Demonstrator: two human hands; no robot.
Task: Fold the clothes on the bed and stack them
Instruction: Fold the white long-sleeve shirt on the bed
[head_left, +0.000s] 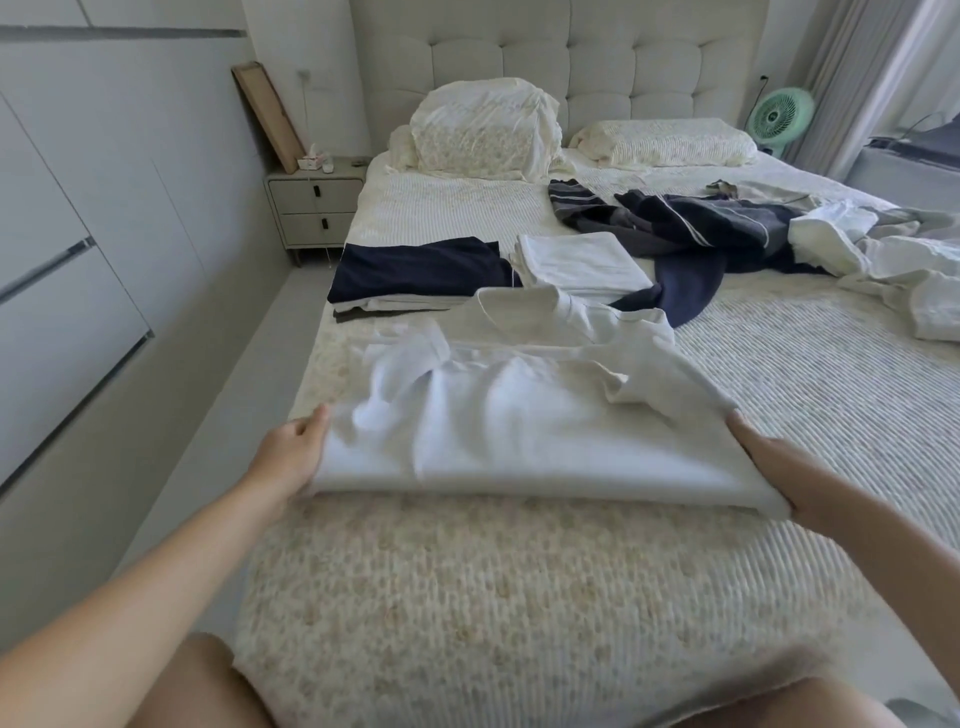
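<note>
A wide bed (519, 597) covered in a cream ribbed bedspread filled the view, with a tufted pale headboard (623, 57) at its far end. Near the foot of the bed lay a white cotton shirt (519, 431), partly folded, its collar pointing toward the headboard and one sleeve bunched on its left side. The left hand (296, 452) held the shirt's near left edge, its grip clamped on the fabric with the thumb on top and the fingers tucked under. The right hand (774, 467) held the near right edge, thumb on top and the fingers hidden beneath the cloth, so its grip was likewise closed on the shirt.

Just beyond the shirt sat two folded stacks side by side: on the left a navy folded garment (421, 270) resting on paler folded pieces, and on the right a neat pile of white folded cloth (582, 265). Farther right sprawled a loose heap of navy and grey striped clothes (691, 228), and beside it, at the bed's right edge, a crumpled mass of white garments (883, 265). Two cream pillows (483, 124) leaned near the headboard. A grey two-drawer nightstand (317, 208) stood left of the bed, and a small mint-green fan (776, 119) stood at the far right.
</note>
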